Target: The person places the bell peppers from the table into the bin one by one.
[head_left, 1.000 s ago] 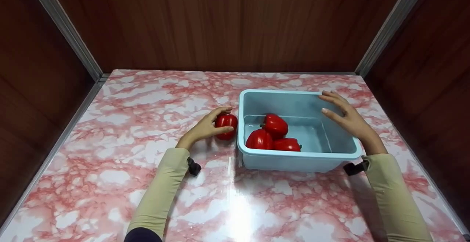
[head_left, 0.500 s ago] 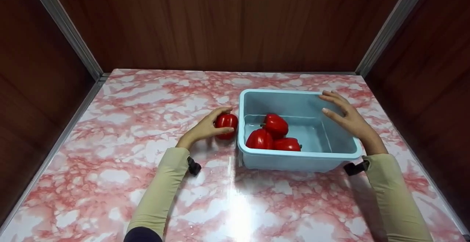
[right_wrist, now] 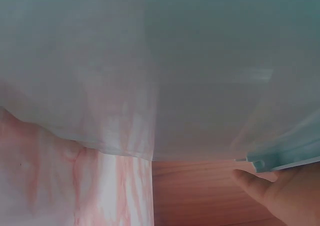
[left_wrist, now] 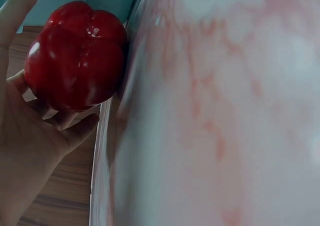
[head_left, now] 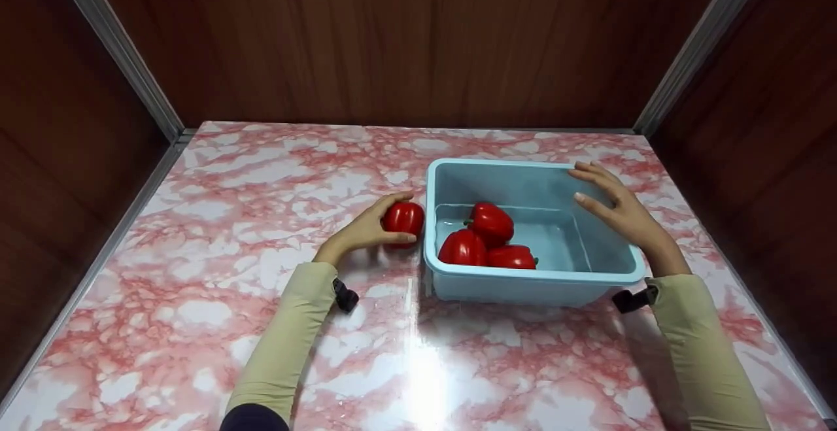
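Observation:
In the head view my left hand (head_left: pixel 366 227) is around a red bell pepper (head_left: pixel 403 220) standing on the table just left of a light blue plastic bin (head_left: pixel 533 275). The fingers lie behind it and the thumb in front. The left wrist view shows the thumb spread away from this pepper (left_wrist: pixel 77 58), with the other fingers close beneath it; contact is unclear. My right hand (head_left: pixel 621 212) is at the bin's far right corner, fingers loosely extended over the rim. Inside the bin, at its left, lie three red bell peppers (head_left: pixel 492 223).
Pink and white marbled tabletop (head_left: pixel 196 313) lies under everything. Dark wood panels (head_left: pixel 405 38) with grey metal corner posts enclose the back and sides. The bin's wall (right_wrist: pixel 200 76) fills most of the right wrist view.
My left thumb has shifted slightly toward the front, so more of the pepper shows. The right hand, the bin and the peppers in it look the same.

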Demonstrator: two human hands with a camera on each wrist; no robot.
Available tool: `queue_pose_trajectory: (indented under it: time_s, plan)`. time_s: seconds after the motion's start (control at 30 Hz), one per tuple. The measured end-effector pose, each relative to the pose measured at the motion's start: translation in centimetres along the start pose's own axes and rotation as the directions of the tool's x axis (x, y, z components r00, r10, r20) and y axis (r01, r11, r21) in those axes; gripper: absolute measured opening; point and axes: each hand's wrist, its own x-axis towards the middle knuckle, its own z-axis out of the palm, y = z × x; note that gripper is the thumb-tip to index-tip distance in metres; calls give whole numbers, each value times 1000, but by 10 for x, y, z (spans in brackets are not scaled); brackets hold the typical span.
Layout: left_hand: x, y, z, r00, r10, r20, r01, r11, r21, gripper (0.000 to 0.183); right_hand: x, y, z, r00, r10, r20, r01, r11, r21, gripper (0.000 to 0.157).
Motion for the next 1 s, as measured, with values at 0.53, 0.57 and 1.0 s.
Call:
queue_pose_trajectory:
  time_s: [0.53,0.57,1.0]
  plan:
    - [1,-4,0,1000,6,20,-5,999,-38,93,-5,-28,0,1000,4,12,-4,1000,8,47]
    - [1,-4,-1,1000,6,21,-5,999,-39,93,-5,-28,0,1000,3,11,-4,1000,7,47]
    - [-5,9,-3,998,16,56,-13,998,-65,97,-5,-30,0,1000,11,15,-11,1000,1,47]
